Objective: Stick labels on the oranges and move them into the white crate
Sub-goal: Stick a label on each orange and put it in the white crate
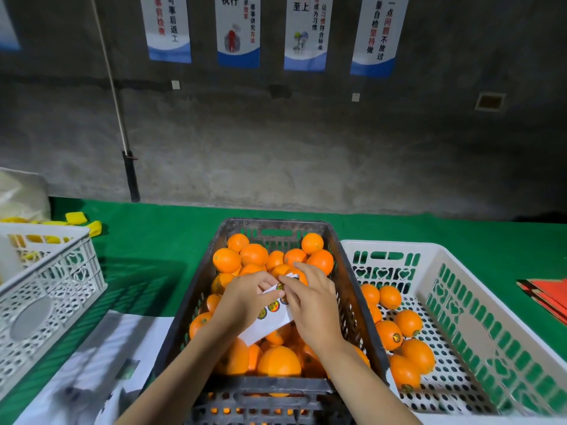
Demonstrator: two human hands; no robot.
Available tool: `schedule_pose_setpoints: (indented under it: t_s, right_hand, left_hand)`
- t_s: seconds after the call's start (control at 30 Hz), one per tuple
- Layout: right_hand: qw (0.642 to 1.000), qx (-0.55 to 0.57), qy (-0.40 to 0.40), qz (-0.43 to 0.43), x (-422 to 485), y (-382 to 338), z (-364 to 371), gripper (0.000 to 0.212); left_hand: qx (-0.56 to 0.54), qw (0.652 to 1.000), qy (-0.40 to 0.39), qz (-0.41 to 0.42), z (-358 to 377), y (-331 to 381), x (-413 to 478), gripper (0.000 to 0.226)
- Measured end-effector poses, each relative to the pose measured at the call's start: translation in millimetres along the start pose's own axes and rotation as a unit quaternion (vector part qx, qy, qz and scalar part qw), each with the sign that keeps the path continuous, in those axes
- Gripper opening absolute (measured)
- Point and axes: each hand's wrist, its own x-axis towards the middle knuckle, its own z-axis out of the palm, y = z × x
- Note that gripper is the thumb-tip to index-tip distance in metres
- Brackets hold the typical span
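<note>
Head view: Over a green worktop (159, 240), a person works above a black crate (270, 383) heaped with oranges (254, 254). The left hand (245, 299) holds a white label sheet (273, 320) just above the fruit, its grip clamped on the sheet's upper end, fingers curled round the paper. The right hand (313, 305) meets it there, thumb and forefinger drawn together in a pinching grip on the same top edge, where round stickers run in a row down the sheet. Touching the black crate's right side stands the white crate (399, 245), holding several labelled oranges (389, 334) along its left side. A second white basket (61, 271) stands at the far left, loose printed papers (101, 363) lie in front of it, and red sheets (549, 294) sit at the right edge. Posters (237, 32) hang on the grey wall behind.
</note>
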Motion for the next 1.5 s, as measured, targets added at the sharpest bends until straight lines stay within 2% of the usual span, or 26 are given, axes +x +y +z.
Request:
schedule_pose_setpoints:
  t_s: [0.17, 0.23, 0.33, 0.57, 0.67, 0.73, 0.8, 0.87, 0.97, 1.07, 1.13, 1.23, 1.37, 1.5]
  right_hand:
    - [0.999, -0.018, 0.027, -0.021, -1.2, 0.0, -1.0, 0.017]
    - [0.998, -0.032, 0.034, -0.038, -0.1, 0.0, -1.5, 0.021]
    - [0.995, -0.059, 0.044, -0.071, 1.3, -1.6, -1.7, 0.029]
    - [0.992, -0.096, 0.028, -0.077, 1.2, -4.2, -4.0, 0.015]
    - [0.995, -0.071, 0.039, -0.064, -1.1, -5.4, -6.0, 0.008]
    - [0.999, 0.02, 0.034, -0.002, -1.4, -4.2, -6.1, 0.007]
    - [0.974, 0.2, 0.01, 0.103, 0.7, -3.5, -8.8, 0.015]
    - [0.918, 0.346, -0.045, 0.188, 3.9, -5.4, -11.9, 0.017]
    - [0.883, 0.398, -0.165, 0.186, 5.5, -13.8, -14.3, 0.019]
    - [0.783, 0.482, -0.348, 0.182, 4.7, -29.5, -18.7, 0.018]
    - [0.749, 0.477, -0.427, 0.173, 3.6, -40.9, -17.6, 0.014]
    - [0.756, 0.444, -0.443, 0.188, 4.3, -50.1, -15.9, 0.011]
    - [0.763, 0.414, -0.455, 0.199, 4.9, -49.3, -13.9, 0.012]
    - [0.784, 0.407, -0.432, 0.183, 2.0, -48.3, -6.9, 0.007]
  left_hand:
    - [-0.005, 1.0, -0.014, 0.009, -1.0, 3.4, -3.4, 0.025]
    - [-0.018, 1.0, -0.02, 0.007, -1.3, 3.2, -5.3, 0.027]
    - [-0.023, 1.0, -0.013, -0.01, 0.1, 0.8, -5.1, 0.018]
    - [-0.027, 0.998, -0.039, -0.034, -1.7, 0.9, -3.3, 0.018]
    - [-0.035, 0.998, -0.027, -0.05, -2.5, 2.2, -3.2, 0.018]
    - [-0.031, 0.997, 0.028, -0.071, -3.6, 2.8, -3.7, 0.016]
    - [-0.012, 0.988, 0.115, -0.104, -6.9, 1.6, -2.9, 0.017]
    - [-0.004, 0.972, 0.204, -0.121, -12.6, 1.3, -1.6, 0.022]
    - [-0.023, 0.946, 0.297, -0.125, -21.1, 7.3, 0.1, 0.033]
    - [-0.078, 0.925, 0.337, -0.157, -24.2, 9.4, 2.4, 0.029]
    - [-0.107, 0.912, 0.354, -0.179, -23.1, 5.2, 3.6, 0.019]
    - [-0.143, 0.901, 0.363, -0.19, -21.3, 2.7, 3.0, 0.014]
    - [-0.126, 0.908, 0.352, -0.19, -19.3, 1.1, 2.6, 0.012]
    - [-0.113, 0.911, 0.349, -0.189, -19.3, 2.0, 2.3, 0.013]
